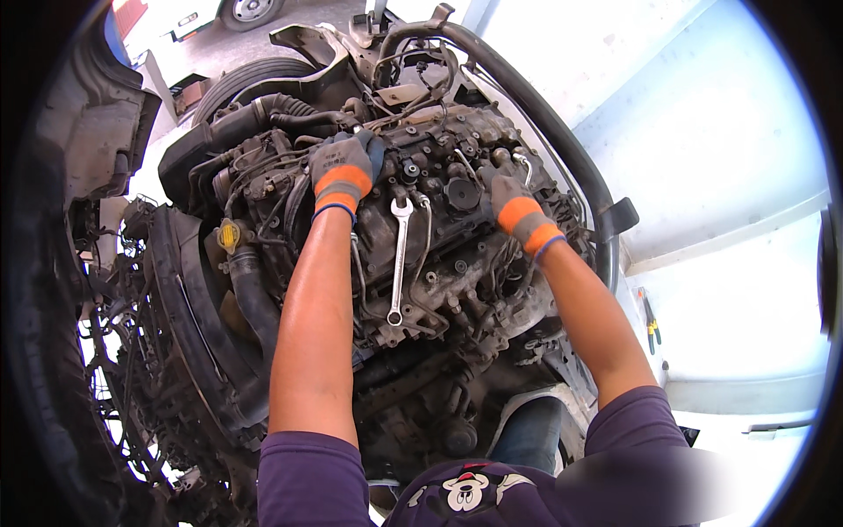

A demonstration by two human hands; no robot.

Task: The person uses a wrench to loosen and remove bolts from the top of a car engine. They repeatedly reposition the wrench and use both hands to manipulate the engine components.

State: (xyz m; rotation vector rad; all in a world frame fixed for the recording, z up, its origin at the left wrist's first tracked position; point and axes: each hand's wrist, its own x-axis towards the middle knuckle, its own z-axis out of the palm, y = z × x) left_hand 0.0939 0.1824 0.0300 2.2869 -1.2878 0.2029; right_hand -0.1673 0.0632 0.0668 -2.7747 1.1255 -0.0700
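Sitting beneath gloved fingers (349, 140), grimy engine (443, 233)

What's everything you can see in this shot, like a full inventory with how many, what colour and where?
Engine: one, dark grey, centre
Combination wrench: one, silver, lying on the engine between the forearms
Oil filler cap: one, black, on the engine's top
Radiator cap: one, yellow, left of the engine
Thick hose: one, dark grey, below the radiator cap
Curved bar: one, black, right of the engine
Pliers-like tool: one, yellow-handled, far right
Vehicle wheel: one, silver rim, top edge
Small pipes and wires: too many to count, mixed, throughout
Shirt: one, purple, bottom
Left hand: one, grey-and-orange glove, engine's upper left
Right hand: one, matching glove, engine's right
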